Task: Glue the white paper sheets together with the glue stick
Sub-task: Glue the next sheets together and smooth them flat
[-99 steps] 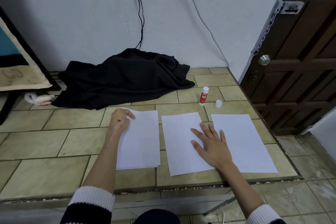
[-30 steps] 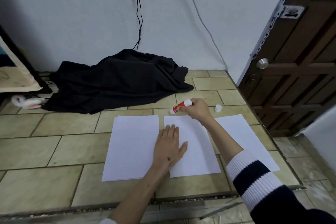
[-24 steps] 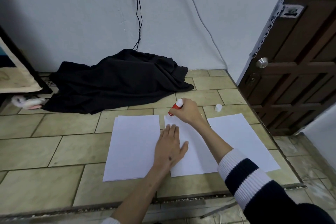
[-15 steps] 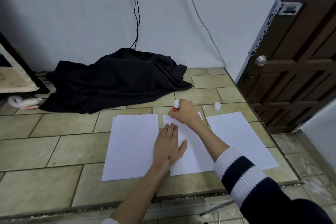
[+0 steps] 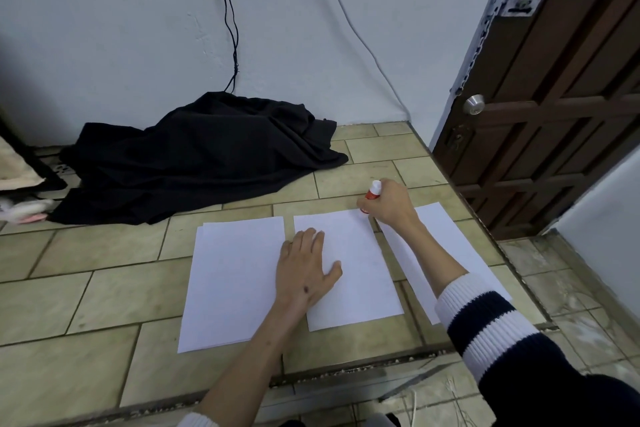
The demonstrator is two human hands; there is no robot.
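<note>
On a raised platform of beige tiles (image 5: 104,291), three lots of white paper lie side by side in front of the person. At the left is a small stack of sheets (image 5: 232,281), its edges slightly fanned at the far left corner; in the middle lies a single middle sheet (image 5: 360,274); at the right a third right sheet (image 5: 446,229) is partly covered by the right forearm and its striped navy-and-white sleeve (image 5: 491,333). The left hand (image 5: 306,270) rests flat, fingers straight and close together, palm down across the gap between the stack and the middle sheet, with the thumb spread out onto the middle sheet. The right hand (image 5: 391,204) is curled round the red and white glue stick (image 5: 372,194), which stands tilted with its lower end at the far right corner of the middle sheet; whether the tip actually touches the paper is hard to make out, since the fingers hide it. Beyond the paper a heap of black cloth (image 5: 194,156) lies against the pale wall (image 5: 121,28), with a dark cable (image 5: 230,17) hanging down to it. At the right stands a brown wooden door (image 5: 561,97) with a round metal knob (image 5: 473,104).
</note>
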